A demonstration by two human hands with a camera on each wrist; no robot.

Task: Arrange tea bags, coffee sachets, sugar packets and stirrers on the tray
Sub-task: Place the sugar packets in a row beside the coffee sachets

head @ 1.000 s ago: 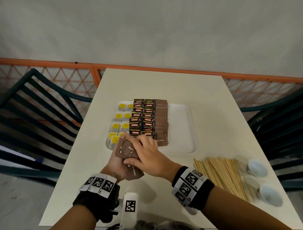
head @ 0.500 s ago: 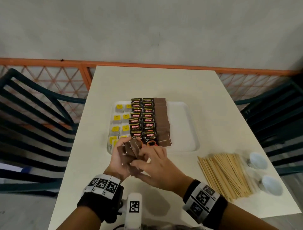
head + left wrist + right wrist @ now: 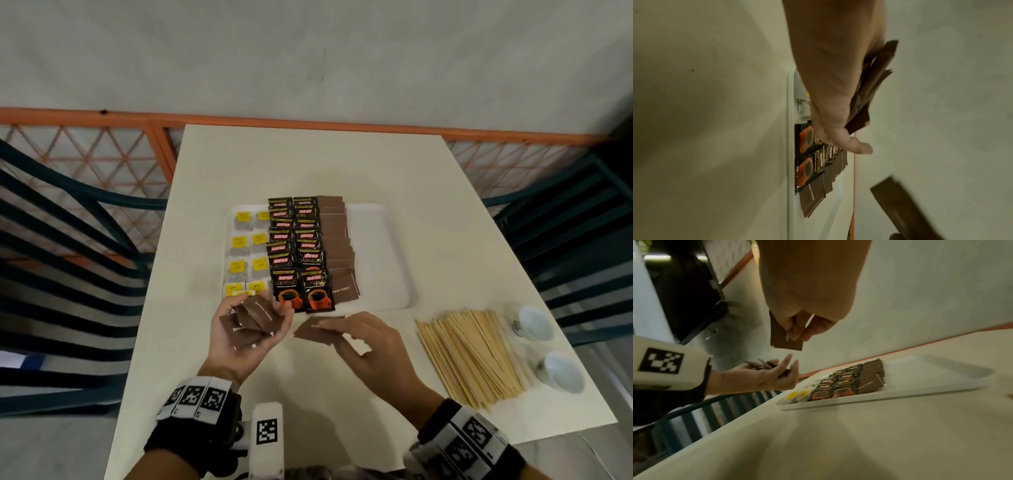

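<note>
Brown sugar packets (image 3: 255, 320) fanned in the left hand (image 3: 239, 337).
Right hand (image 3: 368, 346) pinches one sugar packet (image 3: 313, 330) near the tray's (image 3: 387, 260) front edge.

Looks like a cafe or canteen seating area, maybe semi-outdoor. Cream desk (image 3: 342, 164) pushed against an orange lattice railing (image 3: 85, 154) at 12 o'clock, plain grey wall behind it. Dark teal slatted chairs (image 3: 61, 240) at 9 and 3 o'clock. White serving tray (image 3: 383, 240) with drink sachets, wooden stirrers (image 3: 472, 353) and two small white cups (image 3: 534, 323) at 3 o'clock suggest beverage service.
</note>
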